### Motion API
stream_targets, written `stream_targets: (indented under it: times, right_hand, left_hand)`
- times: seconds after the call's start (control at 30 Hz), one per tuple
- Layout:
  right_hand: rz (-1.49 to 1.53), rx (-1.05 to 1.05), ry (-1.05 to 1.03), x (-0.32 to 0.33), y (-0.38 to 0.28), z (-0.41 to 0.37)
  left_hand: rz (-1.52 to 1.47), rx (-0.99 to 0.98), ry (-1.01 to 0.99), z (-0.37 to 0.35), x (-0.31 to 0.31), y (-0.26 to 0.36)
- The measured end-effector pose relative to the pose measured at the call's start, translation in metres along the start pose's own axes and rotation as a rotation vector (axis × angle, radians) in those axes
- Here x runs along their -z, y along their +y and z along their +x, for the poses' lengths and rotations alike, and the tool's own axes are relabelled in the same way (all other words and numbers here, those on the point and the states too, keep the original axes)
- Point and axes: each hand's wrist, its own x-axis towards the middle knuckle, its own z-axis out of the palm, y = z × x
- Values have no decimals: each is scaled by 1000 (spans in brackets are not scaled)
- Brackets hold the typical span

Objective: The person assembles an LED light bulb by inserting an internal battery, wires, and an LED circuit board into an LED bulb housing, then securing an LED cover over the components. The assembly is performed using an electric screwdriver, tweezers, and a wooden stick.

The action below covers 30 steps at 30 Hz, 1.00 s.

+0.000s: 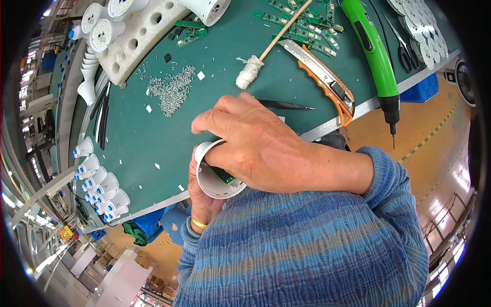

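Observation:
A white cup-shaped lamp housing point(208, 185), its wide mouth turned up toward me, sits in my left hand point(201, 199), whose fingers wrap round its outer side. Inside the housing a green circuit board point(225, 176) shows in part. My right hand point(255, 140) lies over the mouth, with a digit reaching in against the board; that fingertip is hidden, and another finger is bent above the rim. Just beyond my right hand, black tweezers point(286, 105) lie on the green mat point(153, 133).
A small screw pile point(174, 92), cotton-wrapped stick point(250, 71), orange utility knife point(327, 82), green electric screwdriver point(376, 56), scissors point(406, 53) and loose circuit boards point(307, 30) lie around. White housings point(105, 192) line the left edge; a foam block point(135, 38) stands behind.

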Motion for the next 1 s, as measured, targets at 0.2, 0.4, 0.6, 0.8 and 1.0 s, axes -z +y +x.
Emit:
stream_targets:
  times: [0.2, 0.4, 0.6, 0.8, 1.0]
  right_hand:
    - [-18, 8, -35, 0, -2, 6]
    - [-22, -21, -58, 0, -6, 6]
    - [-13, -37, -21, -1, -7, 5]
    - [-21, -24, 1, -2, -7, 4]
    - [-3, -43, 17, -1, -7, 4]
  left_hand:
    - [-59, 10, 40, 0, 6, 1]
    - [-58, 34, 21, -2, 7, 2]
    - [-36, 20, -3, 0, 8, 0]
    - [-55, 5, -72, 0, 3, 0]
    - [-105, 0, -105, 3, 3, -1]
